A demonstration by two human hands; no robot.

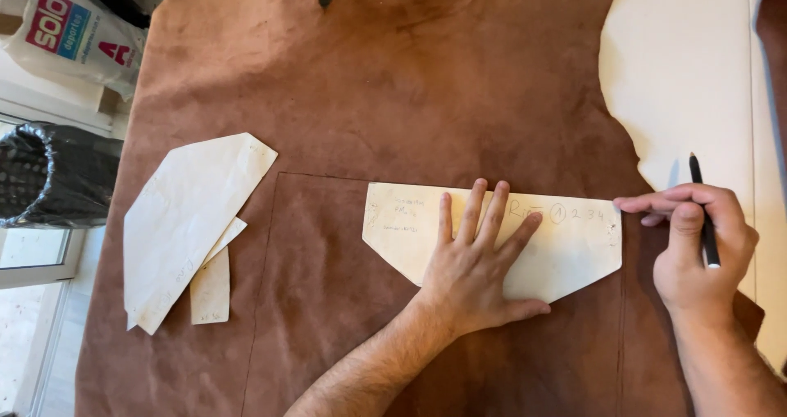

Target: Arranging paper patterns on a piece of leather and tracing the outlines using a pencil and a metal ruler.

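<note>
A large brown suede hide [426, 89] covers the table. On it lies a cream paper pattern piece [574, 249], long with slanted lower corners and handwriting on it. My left hand [475, 265] presses flat on the pattern's middle, fingers spread. My right hand [697, 249] is at the pattern's right end, holding a black pen [703, 212] upright in a closed grip, with the index finger pointing at the pattern's upper right corner. Thin drawn lines run across the hide along the pattern's top edge and down at the left.
Other cream pattern pieces [184, 220] lie stacked on the hide at the left. The white tabletop [697, 72] shows at the upper right. A black bin bag [49, 175] and a white plastic bag [78, 31] are beyond the left edge.
</note>
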